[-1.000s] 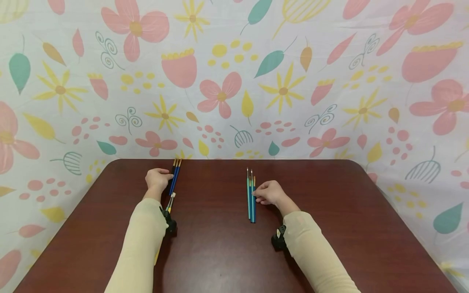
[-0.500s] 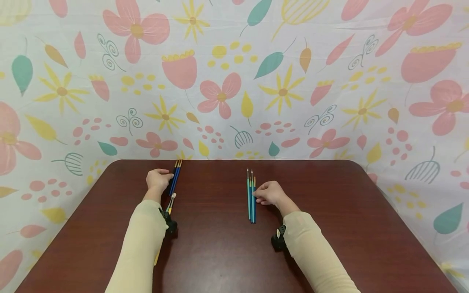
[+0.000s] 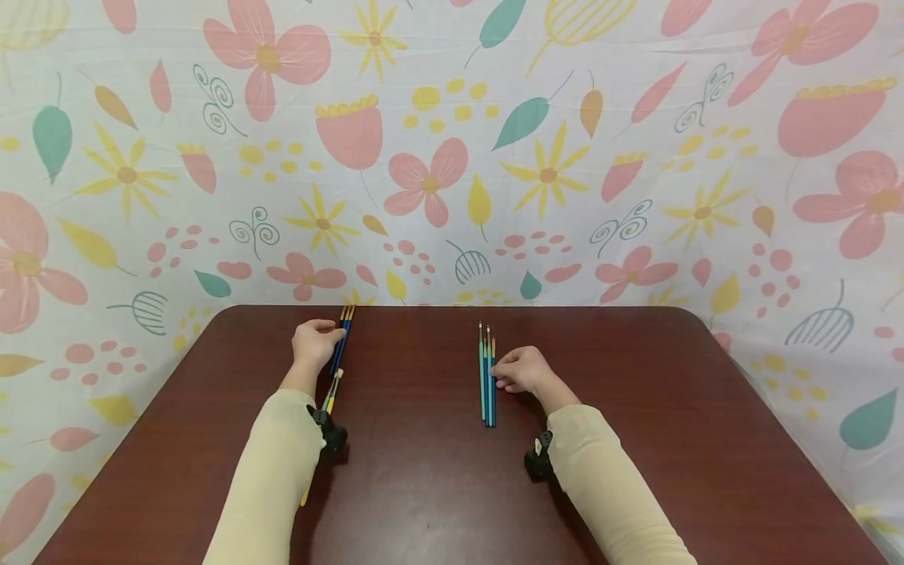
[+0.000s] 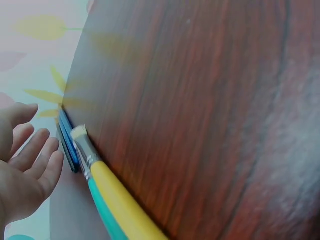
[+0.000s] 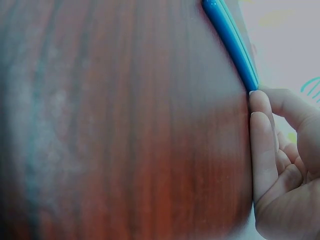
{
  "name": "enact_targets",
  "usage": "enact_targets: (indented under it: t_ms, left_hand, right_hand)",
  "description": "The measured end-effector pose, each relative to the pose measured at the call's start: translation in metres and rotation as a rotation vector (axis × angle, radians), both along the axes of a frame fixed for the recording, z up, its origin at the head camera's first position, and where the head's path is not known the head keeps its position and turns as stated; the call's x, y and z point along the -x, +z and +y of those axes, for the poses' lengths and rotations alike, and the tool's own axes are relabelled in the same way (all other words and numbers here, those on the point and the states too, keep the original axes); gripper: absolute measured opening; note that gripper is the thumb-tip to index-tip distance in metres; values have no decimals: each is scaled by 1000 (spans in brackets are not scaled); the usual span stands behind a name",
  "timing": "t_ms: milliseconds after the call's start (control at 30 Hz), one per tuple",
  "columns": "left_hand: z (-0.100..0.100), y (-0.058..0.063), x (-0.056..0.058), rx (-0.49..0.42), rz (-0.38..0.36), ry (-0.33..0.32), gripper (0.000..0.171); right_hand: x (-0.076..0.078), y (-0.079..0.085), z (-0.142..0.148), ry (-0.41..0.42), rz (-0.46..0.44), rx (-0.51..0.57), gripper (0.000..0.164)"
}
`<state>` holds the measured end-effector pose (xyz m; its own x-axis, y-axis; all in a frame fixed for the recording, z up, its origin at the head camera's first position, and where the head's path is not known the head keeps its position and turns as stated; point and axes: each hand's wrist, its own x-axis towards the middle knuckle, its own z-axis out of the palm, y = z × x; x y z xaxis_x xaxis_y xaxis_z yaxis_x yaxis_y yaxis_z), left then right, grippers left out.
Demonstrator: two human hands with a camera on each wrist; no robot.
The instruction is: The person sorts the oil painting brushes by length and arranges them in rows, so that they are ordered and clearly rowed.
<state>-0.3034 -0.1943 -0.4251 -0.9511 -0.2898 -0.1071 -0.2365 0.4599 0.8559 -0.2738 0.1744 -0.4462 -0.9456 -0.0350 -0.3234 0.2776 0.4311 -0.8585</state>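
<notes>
My left hand (image 3: pixel 315 345) is beside several dark and blue paintbrushes (image 3: pixel 348 320) at the table's far left edge. In the left wrist view its fingers are loosely spread, with nothing between thumb and fingers. Nearer me lie a yellow-handled paintbrush (image 4: pixel 117 195) with pale bristles and a green-handled paintbrush (image 4: pixel 104 207), partly hidden by my left sleeve in the head view. Right of centre, a row of blue and turquoise paintbrushes (image 3: pixel 483 384) lies with bristles pointing away. The thumb and fingertips of my right hand (image 3: pixel 524 369) pinch the rightmost blue paintbrush (image 5: pixel 235 42).
The dark red-brown wooden table (image 3: pixel 417 471) has rounded far corners. A floral cloth (image 3: pixel 438 102) hangs directly behind its far edge. Bare tabletop separates the two groups of paintbrushes. A black wrist camera (image 3: pixel 539 457) sits on each sleeve.
My left hand has shifted slightly right, so its fingertips now reach over the blue paintbrushes. My right hand stays in place at the row of blue and turquoise paintbrushes.
</notes>
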Motion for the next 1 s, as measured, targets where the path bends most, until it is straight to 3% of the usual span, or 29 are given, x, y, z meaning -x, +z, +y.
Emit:
enact_targets:
  t_ms: [533,800,1000]
  left_hand:
    - [42,-6,-3,-101,116,-37,39]
    - [70,-11,-9,-147,110,-74,38]
    - [94,-21,-13,-218,125,-92,35]
  right_hand:
    - [0,-1,0,7,3,5,23]
    - [0,0,-2,1,3,2,22]
    - [0,1,-1,-1,2,-5,23]
